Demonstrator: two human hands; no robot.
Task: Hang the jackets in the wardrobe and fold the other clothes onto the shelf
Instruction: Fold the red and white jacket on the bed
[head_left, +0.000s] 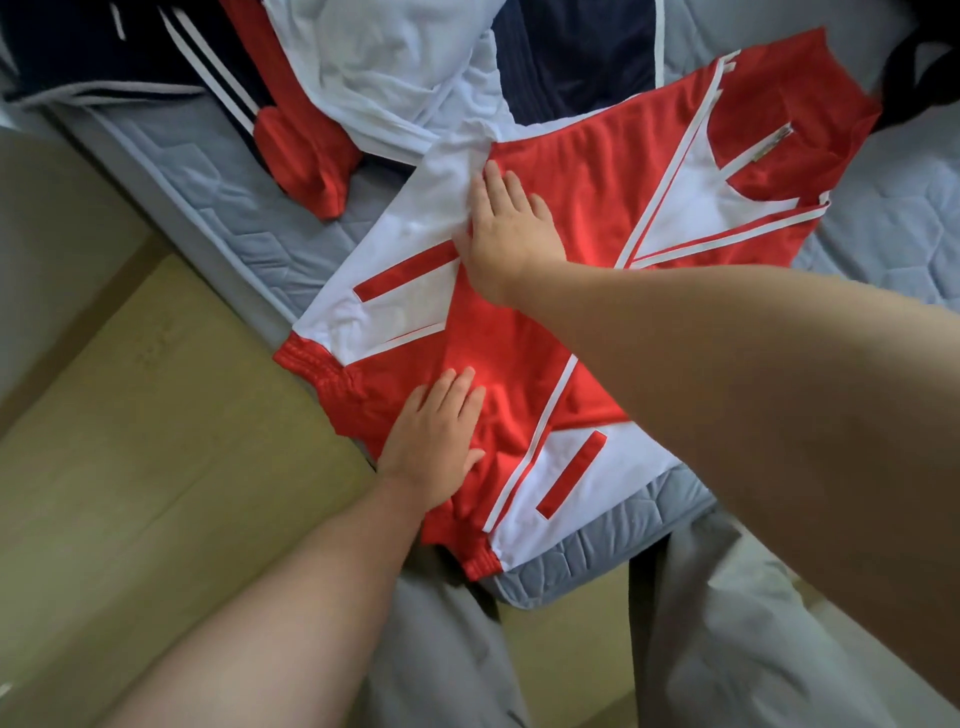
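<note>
Filling most of the view from 9 o'clock round to 4 o'clock, the bed (883, 218) has a pale blue quilted cover, and one corner of it points toward 6 o'clock. Tan flooring (156, 441) takes up the side from 7 to 9 o'clock. A red and white jacket (597, 171) lies spread flat across the middle of the bed. Its collar is toward 1 o'clock and its red elastic hem sits at the bed's edge toward 7 o'clock.

At 12 o'clock is a loose heap of other clothes, touching the jacket's upper edge: a white garment (374, 67), a navy piece with white stripes (104, 52) at 11 o'clock, and a red cuff (306, 156) lying on the cover just beside the jacket. A dark object (919, 67) at 2 o'clock is too cut off to identify. Grey trouser legs (727, 623) stand at 5 to 6 o'clock.

Both hands lie flat, fingers straight, gripping nothing. The right hand (511, 228) presses at the centre, where a white panel meets the red. The left hand (434, 441) presses the red cloth near the hem, toward 7 o'clock.
</note>
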